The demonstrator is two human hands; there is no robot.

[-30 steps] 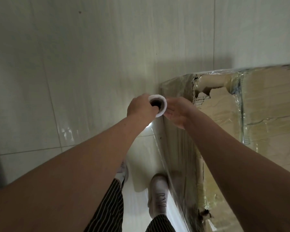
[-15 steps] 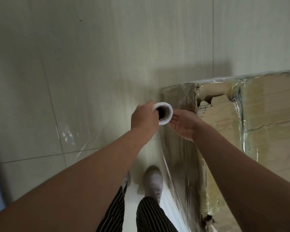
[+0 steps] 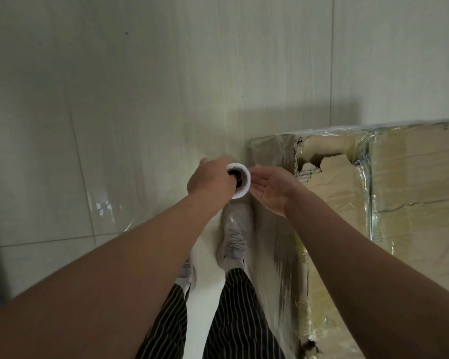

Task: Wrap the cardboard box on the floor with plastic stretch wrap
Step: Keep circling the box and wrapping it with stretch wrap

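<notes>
Since the earlier frame our right shoe (image 3: 233, 237) has stepped forward, under the stretch wrap roll (image 3: 241, 194). Our left hand (image 3: 210, 180) has its grip curled round the roll's upper end; our right hand (image 3: 270, 189) is spread, palm up, just beside the rim. Clear film (image 3: 272, 255) stretches down along the cardboard box (image 3: 412, 177), which stands on the floor (image 3: 49, 255) at our right.

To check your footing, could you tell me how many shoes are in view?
2: one shoe beside the wrapped box, the other shoe mostly hidden behind the left forearm.
</notes>
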